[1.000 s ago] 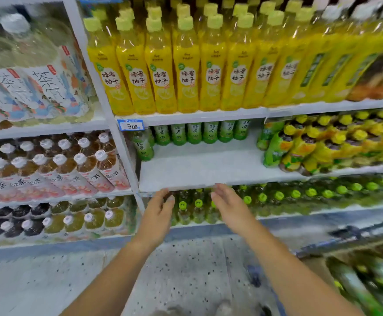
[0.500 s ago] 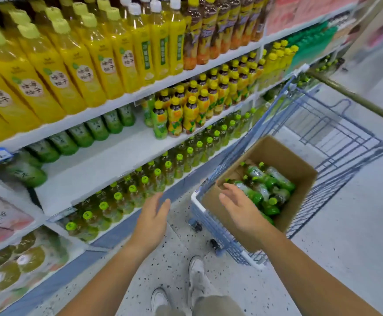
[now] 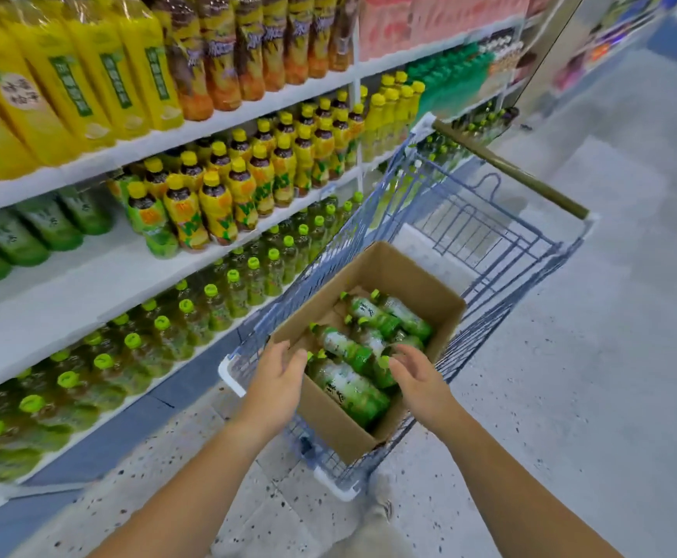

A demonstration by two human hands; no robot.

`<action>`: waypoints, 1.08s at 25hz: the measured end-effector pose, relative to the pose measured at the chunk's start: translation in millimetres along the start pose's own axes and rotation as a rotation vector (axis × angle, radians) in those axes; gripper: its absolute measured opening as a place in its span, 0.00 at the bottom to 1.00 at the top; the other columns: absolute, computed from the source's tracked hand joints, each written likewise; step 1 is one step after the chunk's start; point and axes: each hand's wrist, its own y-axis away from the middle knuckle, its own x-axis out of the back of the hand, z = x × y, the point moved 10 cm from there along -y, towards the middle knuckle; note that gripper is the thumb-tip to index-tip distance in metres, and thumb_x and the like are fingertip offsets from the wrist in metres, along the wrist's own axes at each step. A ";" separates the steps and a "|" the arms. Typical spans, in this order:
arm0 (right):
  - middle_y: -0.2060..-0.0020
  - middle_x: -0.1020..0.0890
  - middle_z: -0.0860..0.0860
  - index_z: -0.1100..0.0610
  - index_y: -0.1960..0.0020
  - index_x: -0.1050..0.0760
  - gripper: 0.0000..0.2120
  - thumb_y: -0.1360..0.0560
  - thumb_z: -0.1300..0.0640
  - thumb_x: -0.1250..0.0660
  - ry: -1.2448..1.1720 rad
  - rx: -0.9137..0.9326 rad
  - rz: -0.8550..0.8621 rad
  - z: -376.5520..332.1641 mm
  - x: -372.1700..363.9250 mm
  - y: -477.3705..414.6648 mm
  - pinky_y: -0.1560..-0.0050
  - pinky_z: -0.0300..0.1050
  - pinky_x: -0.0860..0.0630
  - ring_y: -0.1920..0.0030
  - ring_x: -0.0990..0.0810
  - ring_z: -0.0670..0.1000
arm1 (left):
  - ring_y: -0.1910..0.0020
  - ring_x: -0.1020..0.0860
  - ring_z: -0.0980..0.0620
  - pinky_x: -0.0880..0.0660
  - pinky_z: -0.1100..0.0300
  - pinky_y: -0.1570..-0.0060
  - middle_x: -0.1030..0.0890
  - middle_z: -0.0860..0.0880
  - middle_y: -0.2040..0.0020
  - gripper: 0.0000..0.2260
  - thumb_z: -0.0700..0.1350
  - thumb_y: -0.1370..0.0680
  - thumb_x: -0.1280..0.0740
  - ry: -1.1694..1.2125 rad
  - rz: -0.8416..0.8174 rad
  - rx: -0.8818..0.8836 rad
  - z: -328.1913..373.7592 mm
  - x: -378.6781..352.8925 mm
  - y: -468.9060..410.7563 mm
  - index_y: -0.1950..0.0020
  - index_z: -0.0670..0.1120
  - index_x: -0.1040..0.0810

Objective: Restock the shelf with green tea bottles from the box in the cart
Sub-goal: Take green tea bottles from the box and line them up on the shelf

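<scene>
Left hand (image 3: 278, 380) is wide, fingers straight and loosely spread, holding nothing. It sits over the near-left rim of the box (image 3: 409, 277), fingertips just past the edge. Right hand (image 3: 417, 378) is also wide, fingers relaxed and slightly bent, palm turned toward the left hand, holding nothing. Its fingertips are just beside a green cap; cannot tell if they touch.

Between the two hands, green tea bottles (image 3: 349, 390) lie on their sides in the box, with green labels and caps mostly pointing far-left. They are piled loosely along the box's right half. The left part of the box bottom shows bare cardboard.

The box is brown and open-topped, and sits in the near end of the cart (image 3: 494, 235), which is blue wire with white corner bumpers. The handle (image 3: 510, 171), an olive-brown bar, is at the cart's far end. The cart stands just beside the shelf (image 3: 87, 283), which is on the left.

- **Middle level:** a wide bare white stretch. A few shelf teas (image 3: 26, 235) with green labels stand at its back left, blurred. To their right, yellow-cap bottles (image 3: 216, 203) stand upright in rows.
- **Level below:** green-cap bottles (image 3: 159, 328), upright and packed.
- **Level above:** tall yellow bottles (image 3: 67, 82), then brown-orange ones further right.

The speckled floor (image 3: 570, 396) lies under and around the cart.
</scene>
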 end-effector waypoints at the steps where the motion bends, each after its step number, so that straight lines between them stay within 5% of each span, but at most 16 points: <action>1: 0.32 0.27 0.46 0.49 0.25 0.37 0.25 0.20 0.44 0.39 0.019 -0.004 -0.024 4.2 13.0 -16.1 0.34 0.47 0.30 0.33 0.28 0.48 | 0.24 0.37 0.50 0.38 0.51 0.29 0.40 0.51 0.21 0.26 0.57 0.16 0.43 0.007 0.010 0.025 2.3 -17.5 -7.8 0.20 0.50 0.41; 8: 0.31 0.28 0.48 0.52 0.23 0.39 0.25 0.18 0.46 0.42 0.230 -0.024 -0.204 26.2 79.6 -130.5 0.40 0.40 0.34 0.33 0.29 0.48 | 0.24 0.37 0.49 0.39 0.54 0.28 0.40 0.49 0.20 0.28 0.56 0.16 0.44 0.095 0.128 0.190 4.7 -116.1 -75.2 0.19 0.46 0.44; 11: 0.28 0.29 0.49 0.52 0.23 0.38 0.26 0.19 0.45 0.41 0.337 -0.033 -0.274 39.6 85.7 -179.2 0.32 0.45 0.33 0.31 0.29 0.49 | 0.24 0.37 0.49 0.37 0.54 0.29 0.39 0.50 0.21 0.27 0.56 0.16 0.44 0.153 0.186 0.254 -9.8 -138.1 -101.9 0.19 0.47 0.44; 14: 0.29 0.29 0.50 0.52 0.23 0.40 0.26 0.18 0.46 0.42 0.432 -0.049 -0.320 55.1 73.1 -224.0 0.32 0.47 0.33 0.31 0.29 0.51 | 0.30 0.31 0.50 0.28 0.64 0.49 0.36 0.50 0.23 0.26 0.56 0.16 0.43 0.137 0.228 0.345 -39.3 -147.4 -140.8 0.20 0.49 0.42; 16: 0.32 0.26 0.53 0.53 0.23 0.40 0.25 0.18 0.47 0.42 0.490 -0.036 -0.324 61.9 61.1 -254.0 0.37 0.45 0.31 0.36 0.25 0.52 | 0.34 0.28 0.49 0.28 0.59 0.46 0.30 0.50 0.27 0.27 0.56 0.17 0.43 0.101 0.244 0.395 -60.1 -149.6 -177.5 0.21 0.47 0.41; 19: 0.36 0.23 0.55 0.54 0.25 0.38 0.23 0.18 0.48 0.43 0.577 0.007 -0.323 78.9 38.5 -301.1 0.40 0.48 0.28 0.42 0.21 0.54 | 0.50 0.23 0.49 0.29 0.54 0.52 0.25 0.50 0.39 0.28 0.56 0.18 0.42 0.003 0.213 0.438 -92.4 -157.0 -234.2 0.23 0.44 0.41; 21: 0.37 0.22 0.54 0.55 0.24 0.40 0.26 0.18 0.46 0.42 0.643 0.021 -0.322 94.4 22.1 -332.6 0.44 0.47 0.27 0.51 0.20 0.49 | 0.47 0.20 0.39 0.25 0.50 0.54 0.24 0.39 0.36 0.30 0.58 0.23 0.41 -0.090 0.171 0.496 -116.2 -161.8 -268.0 0.25 0.44 0.39; 23: 0.52 0.21 0.51 0.55 0.23 0.41 0.29 0.20 0.44 0.42 0.679 0.017 -0.303 112.9 7.5 -361.8 0.53 0.45 0.28 0.64 0.25 0.45 | 0.41 0.22 0.34 0.23 0.45 0.46 0.24 0.34 0.36 0.33 0.60 0.26 0.40 -0.220 0.124 0.564 -141.4 -165.6 -297.1 0.29 0.38 0.33; 25: 0.57 0.23 0.51 0.55 0.24 0.40 0.29 0.21 0.43 0.42 0.719 0.018 -0.261 127.2 -0.9 -388.4 0.54 0.48 0.27 0.63 0.26 0.50 | 0.41 0.21 0.35 0.22 0.48 0.47 0.23 0.34 0.37 0.34 0.62 0.26 0.38 -0.311 0.074 0.615 -158.8 -169.9 -318.5 0.32 0.36 0.29; 27: 0.51 0.19 0.56 0.59 0.28 0.36 0.28 0.21 0.43 0.41 0.787 0.015 -0.224 132.6 -6.0 -406.2 0.54 0.49 0.25 0.55 0.22 0.53 | 0.45 0.19 0.37 0.22 0.50 0.53 0.20 0.35 0.41 0.30 0.60 0.24 0.36 -0.323 0.034 0.601 -163.3 -175.8 -337.1 0.38 0.34 0.24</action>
